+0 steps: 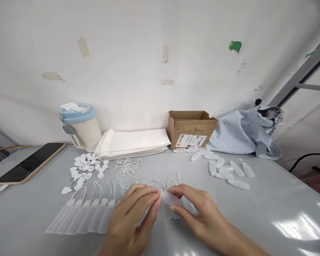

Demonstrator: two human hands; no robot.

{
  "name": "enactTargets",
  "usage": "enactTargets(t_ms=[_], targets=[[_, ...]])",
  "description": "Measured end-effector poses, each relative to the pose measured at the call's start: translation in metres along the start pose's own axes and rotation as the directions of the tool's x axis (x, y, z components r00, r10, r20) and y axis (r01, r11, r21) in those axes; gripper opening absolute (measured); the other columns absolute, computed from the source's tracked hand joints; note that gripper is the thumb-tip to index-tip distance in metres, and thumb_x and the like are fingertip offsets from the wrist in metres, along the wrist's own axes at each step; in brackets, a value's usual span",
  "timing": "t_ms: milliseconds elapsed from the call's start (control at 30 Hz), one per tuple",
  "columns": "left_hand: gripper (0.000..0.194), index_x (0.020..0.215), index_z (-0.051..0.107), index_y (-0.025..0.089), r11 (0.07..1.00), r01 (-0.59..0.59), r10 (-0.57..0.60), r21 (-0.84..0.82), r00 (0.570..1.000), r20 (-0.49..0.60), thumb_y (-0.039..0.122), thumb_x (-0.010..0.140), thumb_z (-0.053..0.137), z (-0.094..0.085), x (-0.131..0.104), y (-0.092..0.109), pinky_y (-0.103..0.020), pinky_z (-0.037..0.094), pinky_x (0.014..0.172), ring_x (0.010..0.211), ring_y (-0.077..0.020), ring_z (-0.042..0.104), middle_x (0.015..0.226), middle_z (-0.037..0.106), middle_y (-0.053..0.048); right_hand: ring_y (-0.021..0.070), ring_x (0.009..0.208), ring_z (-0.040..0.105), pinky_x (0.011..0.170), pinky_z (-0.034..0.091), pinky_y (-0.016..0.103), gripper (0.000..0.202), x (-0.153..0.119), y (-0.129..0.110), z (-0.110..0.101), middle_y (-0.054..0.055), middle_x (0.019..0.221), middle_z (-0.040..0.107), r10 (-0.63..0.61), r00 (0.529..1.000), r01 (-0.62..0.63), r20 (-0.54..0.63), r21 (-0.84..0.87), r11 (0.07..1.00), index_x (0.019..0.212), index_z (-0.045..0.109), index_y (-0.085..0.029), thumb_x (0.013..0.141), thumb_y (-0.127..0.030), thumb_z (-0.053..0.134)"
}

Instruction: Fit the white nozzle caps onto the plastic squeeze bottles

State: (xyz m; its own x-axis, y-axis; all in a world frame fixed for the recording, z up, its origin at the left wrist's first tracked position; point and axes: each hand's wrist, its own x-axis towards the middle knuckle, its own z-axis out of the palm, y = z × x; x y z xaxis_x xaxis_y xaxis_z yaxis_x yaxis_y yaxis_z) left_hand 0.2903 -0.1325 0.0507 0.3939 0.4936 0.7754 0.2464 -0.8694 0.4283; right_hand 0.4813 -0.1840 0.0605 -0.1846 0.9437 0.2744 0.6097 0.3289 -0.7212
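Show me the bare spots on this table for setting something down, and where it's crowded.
Bare table shows at right front, between the loose vials and the right hand, and at left front, between the phone and the row of vials. It is crowded behind that row, with white caps and thin strings, and around the held vial.

Bottles (168, 197): translucent plastic, smooth, satin | Caps (88, 176): opaque plastic, smooth | Table (242, 209): smooth, glossy, bright reflections | Box (194, 126): matt cardboard, rough-edged | Label (191, 140): smooth paper | Bag (232, 131): soft-looking cloth, wrinkled | Phone screen (32, 163): glossy, glass-like | Cup (88, 133): matt body | Lid (80, 116): smooth plastic | Wall (128, 53): matt, painted-looking
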Motion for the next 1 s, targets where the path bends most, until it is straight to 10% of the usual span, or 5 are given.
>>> enactTargets(t_ms=[367,700,900,1000], targets=[[0.013,0.08,0.069,0.027,0.908,0.383,-0.371,-0.169,0.923,0.101,0.02,0.085,0.06,-0.007,0.004,0.001,-0.02,0.056,0.072,0.079,-0.0129,0.068,0.086,0.072,0.002,0.0157,0.082,0.065,0.074,0.053,0.024,0.021,-0.003,-0.001,0.002,0.003,0.09,0.07,-0.06,0.998,0.06,-0.019,0.031,0.998,0.108,0.059,-0.018,0.087,-0.017,0.058],[0.014,0.084,0.071,0.027,0.63,0.749,-0.709,-0.206,0.663,0.243,0.04,0.077,0.068,-0.006,-0.002,-0.004,-0.024,0.058,0.067,0.077,-0.0165,0.067,0.084,0.072,0.001,0.0157,0.078,0.065,0.069,0.054,0.023,0.02,-0.002,0.0,0.005,0.005,0.087,0.069,-0.115,0.99,0.115,-0.085,-0.005,0.993,0.107,0.059,-0.015,0.087,-0.014,0.057],[0.013,0.091,0.068,0.025,0.922,0.362,-0.346,-0.136,0.929,0.129,0.016,0.083,0.064,-0.003,-0.005,-0.004,-0.021,0.055,0.075,0.085,-0.0133,0.066,0.09,0.071,0.001,0.0162,0.079,0.065,0.07,0.055,0.023,0.022,-0.002,0.002,0.008,0.006,0.088,0.069,-0.142,0.982,0.138,-0.124,-0.036,0.99,0.108,0.058,-0.015,0.087,-0.013,0.057],[0.027,0.103,0.065,0.018,0.995,0.077,-0.074,-0.058,0.996,0.048,0.002,0.082,0.061,0.001,-0.007,-0.001,-0.025,0.053,0.077,0.089,-0.0149,0.061,0.094,0.067,-0.005,0.0161,0.078,0.065,0.071,0.055,0.023,0.024,-0.004,0.001,0.008,0.005,0.089,0.069,-0.143,0.983,0.141,-0.111,-0.026,0.99,0.111,0.057,-0.016,0.087,-0.013,0.057]])
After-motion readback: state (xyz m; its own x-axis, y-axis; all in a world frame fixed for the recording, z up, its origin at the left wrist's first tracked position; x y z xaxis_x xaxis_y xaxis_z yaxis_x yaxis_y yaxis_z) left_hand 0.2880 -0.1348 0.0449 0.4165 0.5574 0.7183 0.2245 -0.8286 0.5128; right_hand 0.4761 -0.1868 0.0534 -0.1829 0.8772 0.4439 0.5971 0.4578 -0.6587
